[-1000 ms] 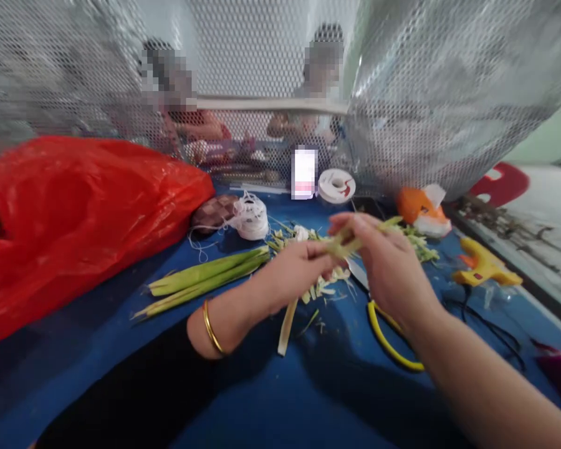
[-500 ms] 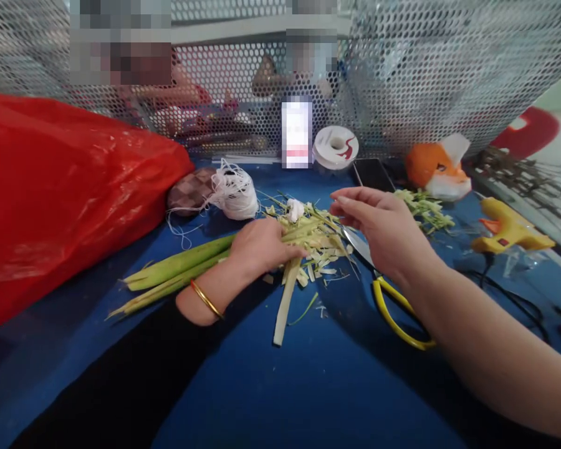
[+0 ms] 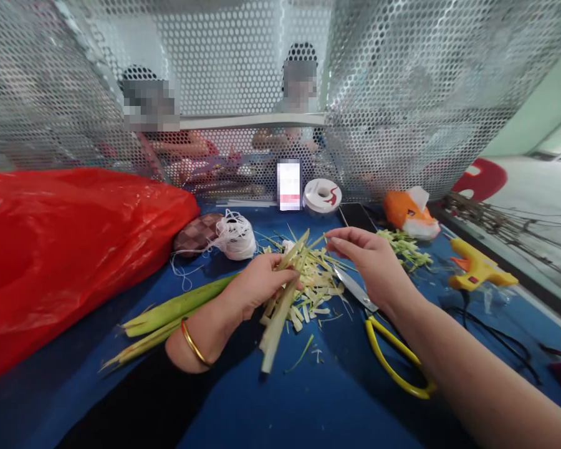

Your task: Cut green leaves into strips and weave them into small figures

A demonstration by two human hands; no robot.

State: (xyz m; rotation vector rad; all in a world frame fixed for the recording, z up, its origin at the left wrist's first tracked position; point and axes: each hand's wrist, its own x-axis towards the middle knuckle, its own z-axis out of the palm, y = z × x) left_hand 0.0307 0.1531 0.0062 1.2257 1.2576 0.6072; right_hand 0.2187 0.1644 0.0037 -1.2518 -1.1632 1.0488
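The left hand, in the head view, is to the left of the scissors, its thumb and fingers clamped on a small bundle of pale green leaf strips. The bundle is tilted over the heap of scraps that lies just left of the scissors' blades; its wider ends point down toward the near side of the counter, its narrow tips up and away. The right hand hangs just beyond the scissors, thumb and forefinger close together at the tip of a thin strip; whether they actually pinch it, I cannot tell. Farther left of the scissors lie long green leaves, with a ball of white string beyond them; to the right of the scissors is a yellow glue gun. The strips look very light, flat and springy along their length, likely to bend or split along the grain if squeezed or twisted hard, and perhaps a little slick where moist. The best hold is probably a gentle pinch around the middle, where the strips overlap, since the thin tips look the easiest part to tear.
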